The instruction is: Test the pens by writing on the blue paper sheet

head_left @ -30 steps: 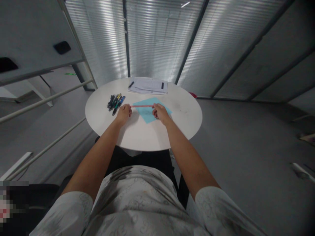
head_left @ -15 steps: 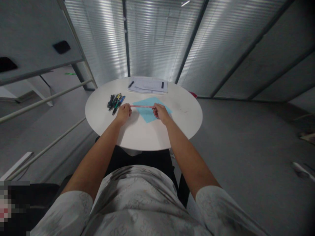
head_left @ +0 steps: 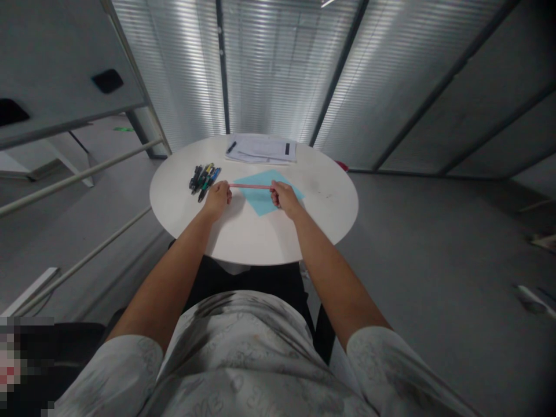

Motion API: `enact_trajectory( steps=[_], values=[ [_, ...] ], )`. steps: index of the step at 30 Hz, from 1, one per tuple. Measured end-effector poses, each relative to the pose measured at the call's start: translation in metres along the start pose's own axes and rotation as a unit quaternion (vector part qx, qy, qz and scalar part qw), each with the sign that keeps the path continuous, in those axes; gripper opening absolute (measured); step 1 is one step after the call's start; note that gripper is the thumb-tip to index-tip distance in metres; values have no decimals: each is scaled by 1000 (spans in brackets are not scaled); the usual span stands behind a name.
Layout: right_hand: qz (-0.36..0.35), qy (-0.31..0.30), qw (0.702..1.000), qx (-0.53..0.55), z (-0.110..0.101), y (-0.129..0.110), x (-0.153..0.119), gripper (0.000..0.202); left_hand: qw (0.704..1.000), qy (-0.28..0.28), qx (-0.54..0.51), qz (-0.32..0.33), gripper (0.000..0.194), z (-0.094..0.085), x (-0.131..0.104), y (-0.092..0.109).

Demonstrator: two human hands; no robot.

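A thin pinkish-red pencil (head_left: 251, 186) stretches level from one hand to the other. My left hand (head_left: 218, 200) is closed round its left end, and my right hand (head_left: 284, 198) grips the right end, so both tips are hidden in my fingers. Under the pencil lies a light blue square sheet of paper (head_left: 262, 204), turned cornerwise, with my right hand over its right part. Just beyond my left hand is a pile of several pens (head_left: 203, 180), mostly dark, with some green, yellow and blue.
The round white table (head_left: 252, 246) carries everything. At its far side lies a stack of white papers (head_left: 263, 152) with a dark pen on its left. Something red (head_left: 342, 166) shows past the table's right edge. A metal-railed frame (head_left: 91, 174) stands on the left.
The pencil has turned a little in my fingers: the printed marks on its side no longer show. My hands have stayed nearly in place.
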State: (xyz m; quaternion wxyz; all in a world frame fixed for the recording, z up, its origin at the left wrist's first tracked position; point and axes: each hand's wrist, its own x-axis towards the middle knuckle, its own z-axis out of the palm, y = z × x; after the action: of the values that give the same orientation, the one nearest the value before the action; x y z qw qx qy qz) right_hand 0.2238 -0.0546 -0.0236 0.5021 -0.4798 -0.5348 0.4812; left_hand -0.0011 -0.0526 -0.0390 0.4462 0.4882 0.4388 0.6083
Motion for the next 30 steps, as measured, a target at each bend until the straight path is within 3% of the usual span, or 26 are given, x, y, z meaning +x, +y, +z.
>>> enact_trajectory(
  steps=[8,16,24,30],
  values=[
    [23,4,999,-37,1,2,0,58,999,-6,37,19,33,-3,1,-3],
    [-4,-3,1000,-19,0,2,1,45,999,-27,38,7,30,1,-6,9],
    [-6,-33,999,32,-4,-1,-2,29,999,-24,25,9,30,0,-4,6],
    [16,-6,1000,-19,-2,0,0,48,999,-30,14,3,30,1,-4,7]
  ],
)
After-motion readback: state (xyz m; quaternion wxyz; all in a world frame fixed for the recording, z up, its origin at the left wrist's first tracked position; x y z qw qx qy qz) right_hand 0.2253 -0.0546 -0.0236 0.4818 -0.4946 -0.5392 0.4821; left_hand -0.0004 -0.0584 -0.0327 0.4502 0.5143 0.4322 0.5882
